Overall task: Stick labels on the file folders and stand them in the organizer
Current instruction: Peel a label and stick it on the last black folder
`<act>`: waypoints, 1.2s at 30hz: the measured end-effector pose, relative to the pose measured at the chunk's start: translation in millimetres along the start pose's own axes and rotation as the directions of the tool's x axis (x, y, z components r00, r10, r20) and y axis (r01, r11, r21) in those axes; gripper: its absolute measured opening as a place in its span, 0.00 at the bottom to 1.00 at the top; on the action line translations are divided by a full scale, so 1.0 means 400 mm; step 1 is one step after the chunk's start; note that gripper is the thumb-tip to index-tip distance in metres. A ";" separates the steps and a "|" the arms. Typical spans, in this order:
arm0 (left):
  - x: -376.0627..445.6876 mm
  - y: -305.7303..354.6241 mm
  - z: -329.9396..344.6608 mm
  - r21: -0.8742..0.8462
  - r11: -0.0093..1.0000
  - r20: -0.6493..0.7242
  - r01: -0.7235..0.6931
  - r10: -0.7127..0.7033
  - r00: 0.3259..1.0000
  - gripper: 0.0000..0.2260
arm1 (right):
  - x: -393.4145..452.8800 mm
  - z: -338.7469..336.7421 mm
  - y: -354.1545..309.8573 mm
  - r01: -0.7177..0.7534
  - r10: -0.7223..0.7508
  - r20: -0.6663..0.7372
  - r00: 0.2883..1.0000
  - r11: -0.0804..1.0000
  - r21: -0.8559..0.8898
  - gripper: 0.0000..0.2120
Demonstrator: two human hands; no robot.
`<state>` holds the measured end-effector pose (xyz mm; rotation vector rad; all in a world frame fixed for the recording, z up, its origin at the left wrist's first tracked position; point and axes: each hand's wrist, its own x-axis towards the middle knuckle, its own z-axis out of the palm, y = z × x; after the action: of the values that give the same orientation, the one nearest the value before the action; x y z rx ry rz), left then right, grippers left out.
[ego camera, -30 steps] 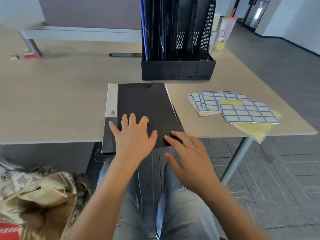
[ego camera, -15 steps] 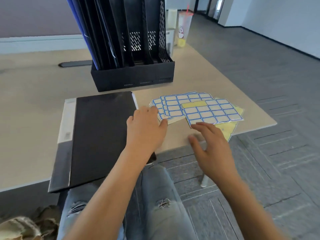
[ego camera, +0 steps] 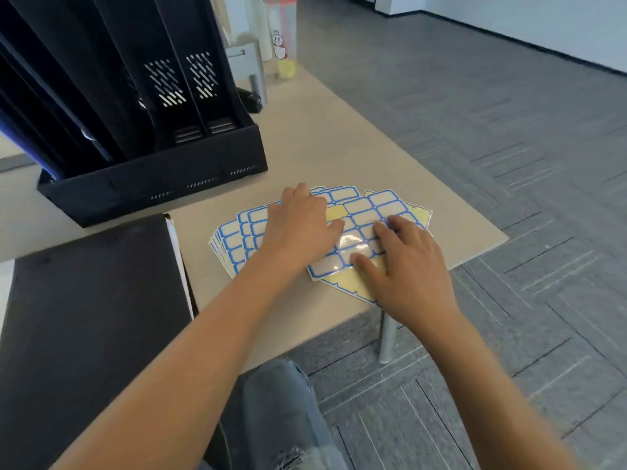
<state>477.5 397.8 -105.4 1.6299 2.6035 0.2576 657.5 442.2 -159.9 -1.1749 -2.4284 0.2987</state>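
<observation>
Grey carpet office, beige surface [ego camera: 339,147] with the black organizer [ego camera: 152,178] standing beyond my hands, a few folders already in its slots, though I can't see if those are labelled. My left hand [ego camera: 298,228] lies flat and open, pinning the fanned label sheets [ego camera: 369,212], while my right hand [ego camera: 403,262] next to it has open fingertips on the top sheet, no label peeled or pinched in either grip yet. The black folder [ego camera: 91,317] lies flat, left of both hands and well apart from them, with no label that I can see, so I'd say sticking and standing it are both still to do.
</observation>
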 end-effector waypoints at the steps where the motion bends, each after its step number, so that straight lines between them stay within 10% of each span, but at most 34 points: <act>1: 0.008 -0.001 0.005 0.017 1.000 -0.009 -0.004 0.004 1.000 0.17 | 0.001 0.003 0.003 0.004 -0.004 -0.008 1.000 1.000 -0.001 0.33; 16: 0.049 -0.006 -0.011 -0.328 0.941 -0.023 0.086 -0.099 0.995 0.07 | -0.012 -0.006 -0.002 0.031 -0.030 0.036 0.999 0.999 -0.026 0.35; 36: -0.332 -0.048 -0.074 -0.969 0.235 -0.017 0.078 -0.377 0.926 0.08 | -0.074 -0.082 -0.200 0.169 -0.081 -0.196 0.977 0.852 0.495 0.13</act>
<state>514.7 267.2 -84.8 0.7040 1.8701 1.7263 633.6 369.7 -109.9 -0.7647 -2.0778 0.7210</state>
